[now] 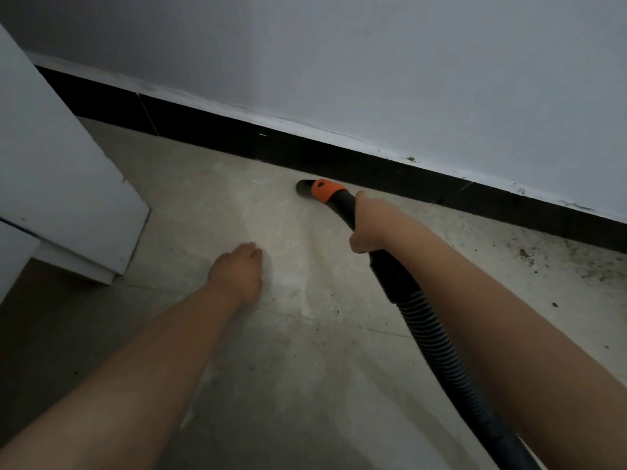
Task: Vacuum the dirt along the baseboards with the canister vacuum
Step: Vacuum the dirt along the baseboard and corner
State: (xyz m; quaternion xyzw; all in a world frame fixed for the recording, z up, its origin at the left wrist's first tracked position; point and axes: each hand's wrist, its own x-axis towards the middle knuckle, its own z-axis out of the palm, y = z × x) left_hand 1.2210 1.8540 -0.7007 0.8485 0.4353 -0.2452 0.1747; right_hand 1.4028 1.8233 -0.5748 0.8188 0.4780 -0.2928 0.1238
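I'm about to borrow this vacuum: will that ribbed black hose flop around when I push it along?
Probably bendy: the hose is ribbed and curves behind the right hand. The smooth black tube by the orange collar looks stiff, so steering should be easy.

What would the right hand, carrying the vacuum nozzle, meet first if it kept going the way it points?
Probably the black baseboard: the right hand aims the orange-collared black vacuum nozzle towards it, though depth is unclear.

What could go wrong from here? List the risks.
1. The nozzle points left, away from the dirt lying by the baseboard on the right; that patch may get missed.
2. The left hand rests on the gritty floor and could pick up or smear grit.
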